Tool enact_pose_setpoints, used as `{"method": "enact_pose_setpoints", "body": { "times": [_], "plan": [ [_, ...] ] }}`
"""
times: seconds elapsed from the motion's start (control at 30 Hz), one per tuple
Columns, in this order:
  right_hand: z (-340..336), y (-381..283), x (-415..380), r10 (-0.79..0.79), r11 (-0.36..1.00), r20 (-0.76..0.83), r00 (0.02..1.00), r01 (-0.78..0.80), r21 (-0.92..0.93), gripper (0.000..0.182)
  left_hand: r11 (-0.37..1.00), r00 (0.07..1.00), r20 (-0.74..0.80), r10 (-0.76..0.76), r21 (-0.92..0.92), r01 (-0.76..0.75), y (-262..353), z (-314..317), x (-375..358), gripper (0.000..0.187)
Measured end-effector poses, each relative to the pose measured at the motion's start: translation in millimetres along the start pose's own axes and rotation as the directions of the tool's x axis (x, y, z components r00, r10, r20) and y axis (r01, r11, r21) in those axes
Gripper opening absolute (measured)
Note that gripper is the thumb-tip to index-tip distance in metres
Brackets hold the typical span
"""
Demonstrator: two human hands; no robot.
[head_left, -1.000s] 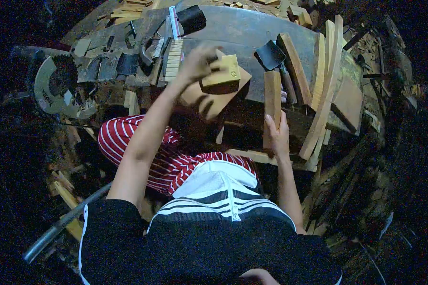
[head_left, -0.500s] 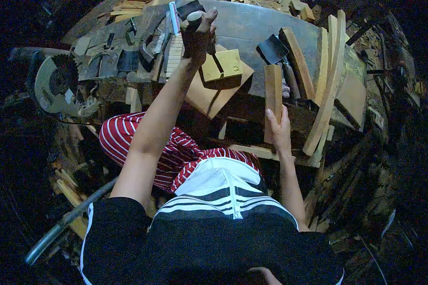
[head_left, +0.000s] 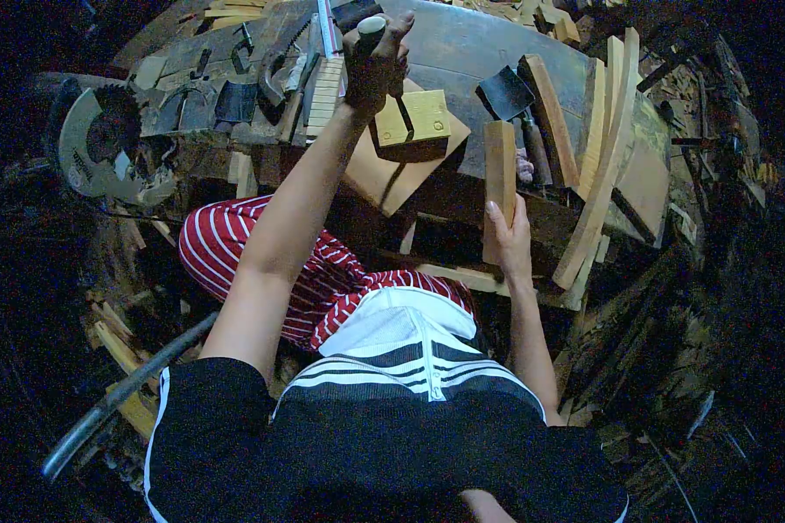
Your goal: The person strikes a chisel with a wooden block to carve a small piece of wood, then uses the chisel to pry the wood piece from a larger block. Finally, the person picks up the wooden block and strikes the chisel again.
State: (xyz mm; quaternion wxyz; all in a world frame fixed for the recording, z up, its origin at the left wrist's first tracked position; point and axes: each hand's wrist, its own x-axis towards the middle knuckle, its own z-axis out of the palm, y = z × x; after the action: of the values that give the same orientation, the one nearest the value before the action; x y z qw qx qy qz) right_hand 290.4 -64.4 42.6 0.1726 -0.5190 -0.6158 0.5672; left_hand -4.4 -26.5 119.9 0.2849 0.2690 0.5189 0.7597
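Near the top centre, my left hand (head_left: 373, 74) is closed round a tool handle (head_left: 372, 26) with a pale round end. A thin dark strip, shaft or slot, runs down from the fist across a yellow block (head_left: 432, 118); which it is cannot be told. The block rests on a flat brown board (head_left: 373, 174) at the bench's near edge. My right hand (head_left: 513, 240) grips the lower end of an upright-looking wooden piece (head_left: 500, 161), thumb on its face. Just beyond that piece is a dark square blade (head_left: 504, 93).
Long curved wood strips (head_left: 604, 174) lie at the right of the bench (head_left: 462, 44). A toothed circular blade (head_left: 109, 131) is at the left, near small metal tools. A metal pipe (head_left: 126, 397) slants at the lower left. Wood scraps surround the bench.
The view has shifted slightly. My left hand is a little further right and higher over the yellow block, still round the handle. My right hand keeps its grip on the wooden piece.
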Motion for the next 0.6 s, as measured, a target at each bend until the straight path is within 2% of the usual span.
{"method": "enact_pose_setpoints", "body": {
  "times": [0.07,0.17,0.23,0.37,0.47,0.53,0.57,0.6],
  "plan": [
    [2,5,1,-0.008,1.0,0.018,1.0,0.007,0.02,0.044,1.0,1.0,-0.017,-0.002,-0.01,0.002,1,0,0,0.029],
    [2,2,-1,-0.016,0.999,0.024,1.0,0.016,-0.028,0.045,0.998,0.998,0.048,0.034,0.059,-0.037,-2,-7,4,0.028],
    [2,0,-3,-0.013,1.0,0.027,1.0,0.014,-0.027,0.045,0.987,0.995,0.097,0.008,0.156,-0.023,-10,-13,7,0.013],
    [4,-6,-3,-0.005,1.0,0.039,0.999,0.005,-0.02,0.044,0.992,0.997,0.08,0.008,0.125,-0.018,-7,-12,4,0.013],
    [4,-6,-1,-0.023,0.998,0.036,0.999,0.025,-0.05,0.043,0.98,0.994,0.097,0.055,0.186,-0.072,-3,-10,0,0.013],
    [4,-8,1,-0.037,0.997,0.037,0.999,0.039,-0.064,0.042,0.995,0.996,-0.02,-0.089,0.041,0.09,4,-5,-4,0.012],
    [3,-10,1,-0.05,0.996,0.038,0.998,0.053,-0.075,0.041,0.995,0.996,-0.022,-0.09,0.039,0.091,-7,-17,4,0.012],
    [3,-11,0,-0.05,0.996,0.04,0.998,0.053,-0.078,0.041,0.978,0.972,0.129,-0.197,0.091,0.186,-28,-39,17,0.025]
  ]
}}
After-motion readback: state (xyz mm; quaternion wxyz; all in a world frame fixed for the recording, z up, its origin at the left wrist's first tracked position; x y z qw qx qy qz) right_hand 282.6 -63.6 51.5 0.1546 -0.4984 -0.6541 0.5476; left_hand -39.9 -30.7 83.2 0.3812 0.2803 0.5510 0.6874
